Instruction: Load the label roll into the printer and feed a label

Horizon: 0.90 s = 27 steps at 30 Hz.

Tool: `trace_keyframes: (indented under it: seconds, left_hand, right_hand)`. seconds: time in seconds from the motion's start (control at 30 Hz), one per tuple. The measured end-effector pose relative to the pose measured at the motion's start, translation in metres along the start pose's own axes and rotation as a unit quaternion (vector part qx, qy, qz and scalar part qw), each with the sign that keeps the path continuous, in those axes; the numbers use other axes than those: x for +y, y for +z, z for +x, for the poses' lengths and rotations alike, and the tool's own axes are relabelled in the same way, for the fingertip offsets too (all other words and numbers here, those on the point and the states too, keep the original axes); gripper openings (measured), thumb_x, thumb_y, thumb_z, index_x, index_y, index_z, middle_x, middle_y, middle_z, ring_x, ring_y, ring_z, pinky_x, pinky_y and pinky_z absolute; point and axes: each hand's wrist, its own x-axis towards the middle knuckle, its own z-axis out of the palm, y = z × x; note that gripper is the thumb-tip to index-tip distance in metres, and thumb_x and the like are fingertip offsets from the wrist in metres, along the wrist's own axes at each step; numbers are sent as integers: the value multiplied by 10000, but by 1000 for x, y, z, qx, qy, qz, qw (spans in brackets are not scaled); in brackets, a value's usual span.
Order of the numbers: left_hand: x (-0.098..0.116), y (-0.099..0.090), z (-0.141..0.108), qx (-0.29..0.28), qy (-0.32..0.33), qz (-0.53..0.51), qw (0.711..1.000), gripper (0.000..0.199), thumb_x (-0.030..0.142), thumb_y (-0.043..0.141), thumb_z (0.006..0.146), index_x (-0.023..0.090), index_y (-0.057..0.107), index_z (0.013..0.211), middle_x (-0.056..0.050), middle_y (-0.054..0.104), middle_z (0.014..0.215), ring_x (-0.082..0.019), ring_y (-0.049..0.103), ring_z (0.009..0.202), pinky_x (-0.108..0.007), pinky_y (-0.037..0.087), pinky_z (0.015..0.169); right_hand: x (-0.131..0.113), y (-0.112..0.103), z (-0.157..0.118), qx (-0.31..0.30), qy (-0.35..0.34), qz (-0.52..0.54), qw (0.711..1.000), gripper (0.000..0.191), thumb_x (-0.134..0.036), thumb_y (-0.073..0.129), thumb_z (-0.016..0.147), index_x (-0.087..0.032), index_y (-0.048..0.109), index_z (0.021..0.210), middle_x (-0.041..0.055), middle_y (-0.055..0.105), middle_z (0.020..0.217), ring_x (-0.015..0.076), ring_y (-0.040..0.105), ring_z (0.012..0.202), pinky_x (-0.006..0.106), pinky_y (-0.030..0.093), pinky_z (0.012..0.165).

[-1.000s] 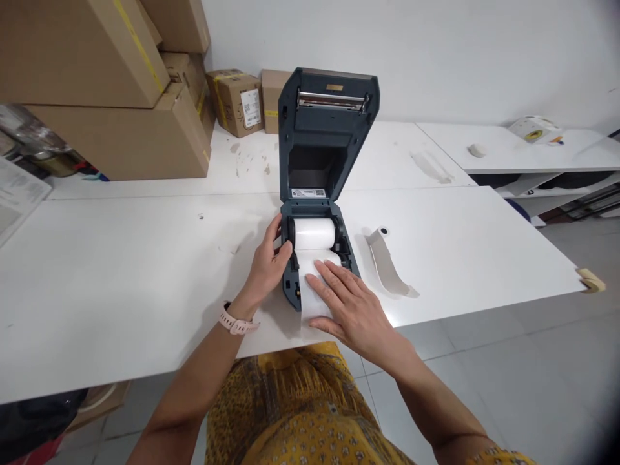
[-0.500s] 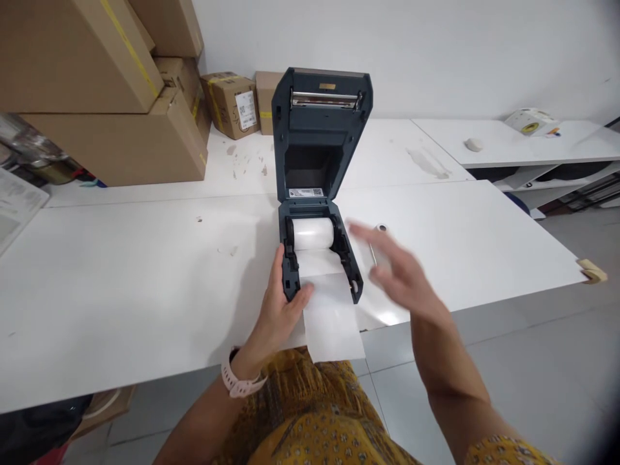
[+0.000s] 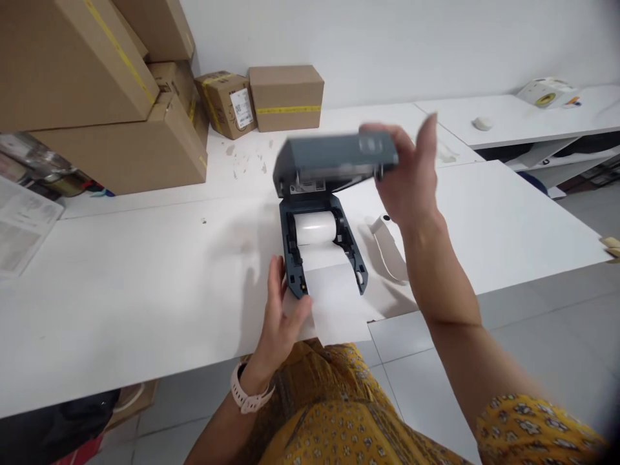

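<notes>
A dark label printer (image 3: 292, 258) stands at the table's front edge, its lid (image 3: 334, 155) tilted partway down over the base and slightly blurred. Inside lies a white paper roll (image 3: 314, 228), and a strip of white paper (image 3: 336, 303) runs from it over the front, past the table edge. My left hand (image 3: 281, 323) is at the printer's front left corner, thumb beside the paper and fingers along the side. My right hand (image 3: 409, 174) has its fingers on the lid's right front corner, thumb sticking up.
Right of the printer lies a small roll (image 3: 384, 223) with a loose white strip, partly behind my right forearm. Cardboard boxes (image 3: 288, 97) stand along the back and are stacked at the left. A white shelf unit (image 3: 533, 123) with a small box (image 3: 547, 92) is at the right.
My right hand has moved up from beside the printer to the lid, which has swung from upright down toward the base. My left hand remains at the front left corner.
</notes>
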Motion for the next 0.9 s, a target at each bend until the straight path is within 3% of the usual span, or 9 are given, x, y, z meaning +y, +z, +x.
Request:
trace_keyframes:
  seconds: [0.1,0.2,0.27,0.3,0.37,0.43,0.5,0.67,0.9]
  left_hand:
    - [2,-10,4,48,52,-50,996,735,619,471,1035,450,161,1679,-31,164,1803,-308,200,1656,-547,267,1328]
    - [11,-13,15,86,98,-74,989,748,686,520,985,447,280,1652,-35,248,1782,-327,220,1650,-579,232,1328]
    - [19,-8,22,88,90,-72,990,799,701,583,947,444,295,1646,-27,225,1790,-327,175,1661,-580,204,1336]
    - [22,-4,25,85,68,-70,992,829,696,617,932,443,286,1648,-22,197,1797,-325,147,1667,-573,196,1340]
    - [28,3,29,77,7,-78,994,883,667,675,911,435,261,1655,-22,167,1803,-323,131,1670,-554,209,1345]
    - [30,9,31,67,-41,-100,992,927,642,713,894,408,250,1662,-48,216,1790,-334,184,1660,-543,252,1339]
    - [28,11,32,57,-56,-118,990,972,636,739,872,369,248,1667,-84,295,1761,-359,259,1636,-552,304,1323]
    - [21,8,30,44,-31,-106,993,954,595,762,867,335,294,1656,-112,371,1721,-388,358,1588,-584,348,1300]
    - [11,10,32,62,48,-79,994,783,565,741,891,306,469,1578,-76,464,1668,-363,418,1555,-543,354,1306]
  right_hand:
    - [4,-10,-69,-36,9,-49,998,710,-777,270,1021,-301,795,1004,43,807,1126,309,687,1276,587,437,1233]
    - [22,-7,-116,-41,-52,-116,991,356,-570,544,1042,-353,823,997,0,824,1084,278,689,1278,575,418,1246]
    - [37,0,-132,5,-82,-111,990,163,-424,656,1012,-397,809,1061,-28,820,1111,259,665,1319,562,423,1248]
    - [43,3,-136,36,-80,-99,991,179,-407,687,993,-419,784,1142,-38,801,1194,255,627,1374,564,407,1264]
    - [53,8,-138,79,-36,-63,994,446,-463,759,930,-461,660,1364,-52,665,1475,264,488,1518,584,349,1302]
    - [58,9,-138,67,48,-11,996,783,-558,833,832,-483,484,1529,-61,430,1691,286,309,1624,602,307,1319]
    - [60,7,-138,20,135,59,989,959,-637,853,766,-476,391,1591,-54,321,1748,302,243,1648,601,308,1318]
    - [60,8,-141,-15,236,154,959,1072,-650,871,720,-438,345,1630,-38,321,1749,322,339,1609,564,352,1310]
    - [62,15,-145,25,203,166,965,981,-574,874,745,-435,406,1595,-52,382,1720,340,349,1601,561,354,1303]
